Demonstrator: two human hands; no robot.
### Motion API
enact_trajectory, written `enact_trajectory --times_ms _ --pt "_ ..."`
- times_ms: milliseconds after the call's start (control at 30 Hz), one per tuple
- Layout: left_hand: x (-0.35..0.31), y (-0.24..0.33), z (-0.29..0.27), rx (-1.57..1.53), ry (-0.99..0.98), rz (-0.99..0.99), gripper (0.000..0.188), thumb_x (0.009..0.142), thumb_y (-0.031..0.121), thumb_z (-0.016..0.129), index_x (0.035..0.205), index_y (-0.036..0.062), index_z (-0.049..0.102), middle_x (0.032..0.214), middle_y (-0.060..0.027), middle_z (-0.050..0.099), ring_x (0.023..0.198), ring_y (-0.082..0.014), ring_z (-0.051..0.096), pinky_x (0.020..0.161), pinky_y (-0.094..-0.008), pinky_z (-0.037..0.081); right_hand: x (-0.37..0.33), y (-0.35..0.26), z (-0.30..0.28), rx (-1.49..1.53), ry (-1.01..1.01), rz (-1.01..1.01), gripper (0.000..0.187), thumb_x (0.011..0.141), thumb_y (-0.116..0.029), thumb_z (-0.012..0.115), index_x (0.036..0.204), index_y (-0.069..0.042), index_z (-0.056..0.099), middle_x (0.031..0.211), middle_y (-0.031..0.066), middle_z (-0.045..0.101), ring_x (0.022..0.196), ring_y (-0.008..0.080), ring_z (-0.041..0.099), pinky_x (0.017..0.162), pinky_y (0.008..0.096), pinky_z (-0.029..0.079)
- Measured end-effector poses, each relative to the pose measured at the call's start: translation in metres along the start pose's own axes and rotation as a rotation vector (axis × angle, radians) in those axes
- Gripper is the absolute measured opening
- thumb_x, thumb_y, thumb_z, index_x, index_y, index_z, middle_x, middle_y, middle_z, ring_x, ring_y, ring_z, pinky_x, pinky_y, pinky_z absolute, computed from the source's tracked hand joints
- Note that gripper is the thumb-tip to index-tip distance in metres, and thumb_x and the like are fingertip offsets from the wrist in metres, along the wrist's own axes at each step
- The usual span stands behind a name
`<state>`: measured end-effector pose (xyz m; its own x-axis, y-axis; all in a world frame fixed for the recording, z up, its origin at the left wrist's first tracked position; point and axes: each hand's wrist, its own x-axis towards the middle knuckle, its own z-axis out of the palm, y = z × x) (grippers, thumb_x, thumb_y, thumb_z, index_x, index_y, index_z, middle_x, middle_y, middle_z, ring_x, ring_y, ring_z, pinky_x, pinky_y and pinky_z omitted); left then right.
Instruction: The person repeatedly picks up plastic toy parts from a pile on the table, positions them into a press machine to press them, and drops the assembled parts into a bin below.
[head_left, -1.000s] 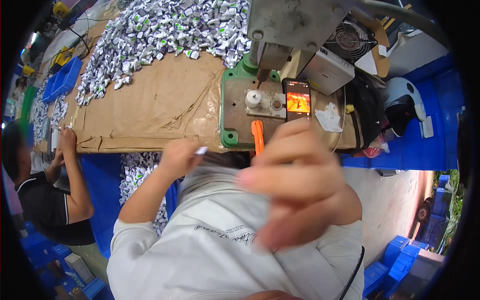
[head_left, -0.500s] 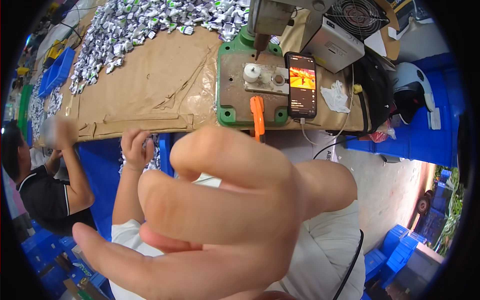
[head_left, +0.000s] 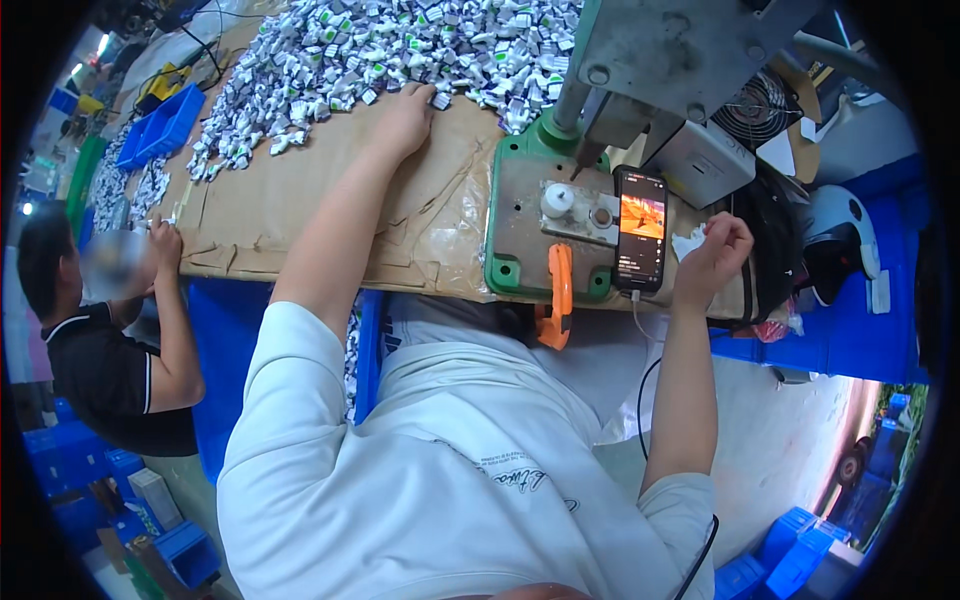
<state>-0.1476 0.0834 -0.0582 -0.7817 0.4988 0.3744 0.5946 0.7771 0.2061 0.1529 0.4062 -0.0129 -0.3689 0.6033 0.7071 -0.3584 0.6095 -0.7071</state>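
Observation:
My left hand (head_left: pixel 404 120) reaches across the bench to the near edge of a large pile of small white, purple and green plastic parts (head_left: pixel 330 70). Its fingers are curled together beside one part; what they hold is hidden. My right hand (head_left: pixel 716 255) is closed, its fingertips on a crumpled white tissue (head_left: pixel 687 243) to the right of a phone (head_left: pixel 641 225). Between my arms stands a green-based press (head_left: pixel 505 250). A white round piece (head_left: pixel 557 201) sits in its metal fixture (head_left: pixel 590 222), under the pointed punch (head_left: pixel 580 168). Orange-handled cutters (head_left: pixel 558 295) hang over the front edge.
Brown paper covers the bench (head_left: pixel 270 210). At left, a person in a black shirt (head_left: pixel 120 380) works near a blue tray (head_left: pixel 160 125). A white box (head_left: pixel 705 165), a fan (head_left: pixel 765 105) and a helmet (head_left: pixel 838 225) lie to the right. A cable hangs from the phone.
The large hand close to the camera has gone from the foreground. My left hand has moved forward to the pile, and my right hand is now at the tissue. The view has shifted.

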Motion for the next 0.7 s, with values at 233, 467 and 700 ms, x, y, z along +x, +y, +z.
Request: enact_trajectory --times_ms 233,467,700 --pt "-0.001 0.009 -0.021 -0.023 -0.165 0.078 0.032 0.089 0.027 0.068 0.119 0.0166 0.064 0.116 -0.0102 0.061 0.097 -0.0356 0.064 0.084 -0.0453 0.052 -0.02 0.059 -0.017 -0.044 0.095 0.354 0.032 0.106 -0.028 0.038 0.096 -0.006 0.059 0.086 0.0016 0.056 0.078 0.0105 0.05 0.073 0.0254 0.042" --pt "-0.015 0.062 -0.038 -0.263 -0.171 -0.229 0.038 0.093 0.028 0.066 0.119 0.0017 0.059 0.104 -0.016 0.063 0.09 -0.0265 0.065 0.078 -0.0362 0.052 -0.022 0.052 -0.018 -0.129 0.046 0.303 0.034 0.105 -0.026 0.034 0.092 -0.006 0.058 0.085 0.0021 0.056 0.079 0.012 0.051 0.073 0.0271 0.042" --pt "-0.057 0.141 -0.052 -1.423 -0.532 -0.385 0.026 0.102 0.028 0.054 0.109 0.0045 0.061 0.087 0.0009 0.059 0.08 -0.007 0.054 0.072 -0.0254 0.046 -0.022 0.054 -0.017 -0.069 0.046 0.351 0.034 0.106 -0.026 0.034 0.092 -0.006 0.057 0.086 0.0021 0.056 0.08 0.0122 0.051 0.075 0.0266 0.041"
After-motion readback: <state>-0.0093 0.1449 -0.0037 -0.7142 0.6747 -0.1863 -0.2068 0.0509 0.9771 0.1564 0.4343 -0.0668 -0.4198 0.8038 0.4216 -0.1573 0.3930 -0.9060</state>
